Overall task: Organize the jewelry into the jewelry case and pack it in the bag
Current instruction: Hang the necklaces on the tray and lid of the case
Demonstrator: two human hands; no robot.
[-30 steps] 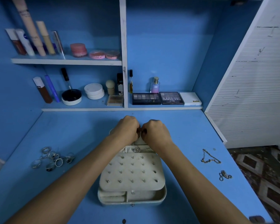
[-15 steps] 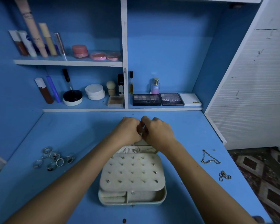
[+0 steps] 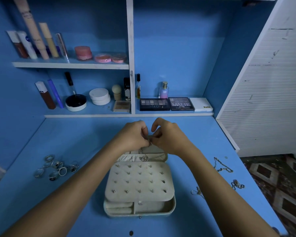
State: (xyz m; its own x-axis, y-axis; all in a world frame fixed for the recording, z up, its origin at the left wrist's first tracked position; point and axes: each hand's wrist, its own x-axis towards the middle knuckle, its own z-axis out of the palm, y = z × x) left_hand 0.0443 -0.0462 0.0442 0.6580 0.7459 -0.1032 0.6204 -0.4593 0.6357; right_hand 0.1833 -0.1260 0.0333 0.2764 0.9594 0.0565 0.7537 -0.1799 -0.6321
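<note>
Hands (image 3: 149,136) pinch something tiny over jewelry case (image 3: 139,189), its lid farthest away.

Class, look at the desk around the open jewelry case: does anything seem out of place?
Yes. Rings lie in a loose heap left of the jewelry case, and chains lie tangled on the desk to its right.
</note>
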